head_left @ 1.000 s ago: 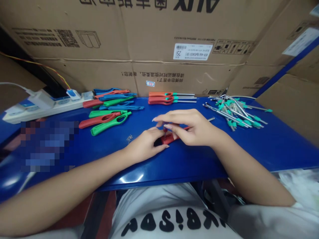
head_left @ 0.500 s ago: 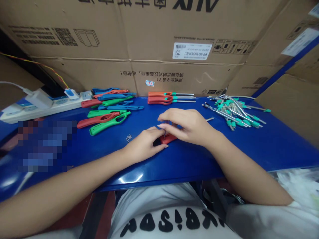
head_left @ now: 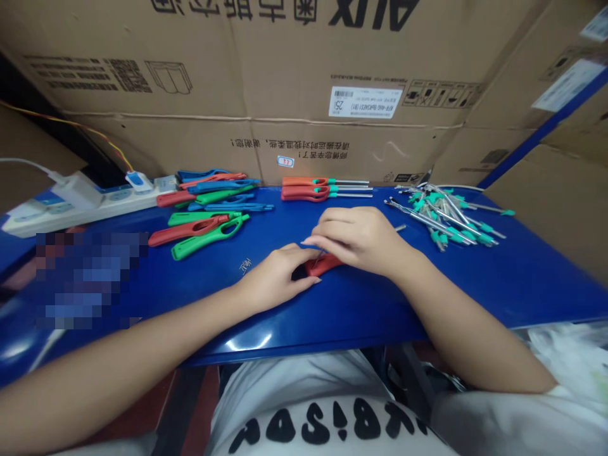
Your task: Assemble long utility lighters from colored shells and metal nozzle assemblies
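A red stick lighter lies on the blue tabletop, its metal tube end showing beyond my right hand. My left hand grips the handle's left end between thumb and fingers. Above the handle, my right hand is closed in a pinch on a thin metal pin, which slants down to the red plastic. The curled right fingers hide the middle of the lighter. Just behind my hands, several orange and red stick lighters with teal triggers and metal tubes lie stacked.
Loose red, green and blue lighter handles are piled at the left. A heap of metal tubes with teal triggers lies at the right. Behind stands a cardboard wall. A white power strip runs along the back left.
My right hand has tipped a little, its fingers curling in more, and the pin leans more to the right. My left hand stays on the red lighter.
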Demonstrator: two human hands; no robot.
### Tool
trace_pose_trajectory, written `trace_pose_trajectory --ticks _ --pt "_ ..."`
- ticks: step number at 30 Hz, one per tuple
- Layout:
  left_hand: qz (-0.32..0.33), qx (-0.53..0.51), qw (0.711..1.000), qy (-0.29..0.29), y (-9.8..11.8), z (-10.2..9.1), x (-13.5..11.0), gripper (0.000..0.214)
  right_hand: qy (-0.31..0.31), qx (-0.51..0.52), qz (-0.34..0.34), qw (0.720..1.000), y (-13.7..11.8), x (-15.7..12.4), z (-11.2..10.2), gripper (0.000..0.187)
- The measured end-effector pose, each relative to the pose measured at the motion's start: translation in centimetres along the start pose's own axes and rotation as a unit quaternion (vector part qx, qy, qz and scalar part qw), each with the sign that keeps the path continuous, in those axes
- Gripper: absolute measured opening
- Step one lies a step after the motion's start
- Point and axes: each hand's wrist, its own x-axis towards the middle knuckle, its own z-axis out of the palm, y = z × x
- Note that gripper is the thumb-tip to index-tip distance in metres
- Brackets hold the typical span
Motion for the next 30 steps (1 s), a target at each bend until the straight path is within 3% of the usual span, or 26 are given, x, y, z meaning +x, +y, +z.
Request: trace_pose_trajectory --ticks 7,14,17,20,23,27,30 --pt "0.008 0.011 1.0 0.003 0.1 -0.1 0.1 0.022 -0.061 0.095 0.031 0.993 -0.8 0.0 -0.4 0.044" --pt "-0.002 0.031 0.999 0.01 -0.3 0.3 -0.1 0.015 -0.02 0.063 0.025 0.998 -1.5 0.0 0.5 0.028" --pt "-0.011 0.023 1.0 0.007 -0.3 0.3 -0.2 0.021 0.017 0.109 0.046 0.993 -1.1 0.1 0.6 0.019" --pt "-0.024 0.012 1.0 0.007 -0.4 -0.1 -0.2 0.041 0.105 0.17 0.119 0.973 0.4 0.2 -0.4 0.015" --pt "-0.042 0.038 0.998 -0.005 -0.9 -1.0 -0.1 0.051 0.18 0.119 0.192 0.957 3.2 -0.4 -2.2 0.016" --pt "-0.078 0.083 0.993 -0.033 -1.6 -2.6 0.6 0.051 0.14 -0.056 0.26 0.954 7.5 -2.5 -4.0 0.012" --pt "-0.094 0.132 0.984 -0.079 -1.8 -3.8 1.3 0.049 0.046 -0.132 0.308 0.941 9.6 -4.0 -4.2 0.02"
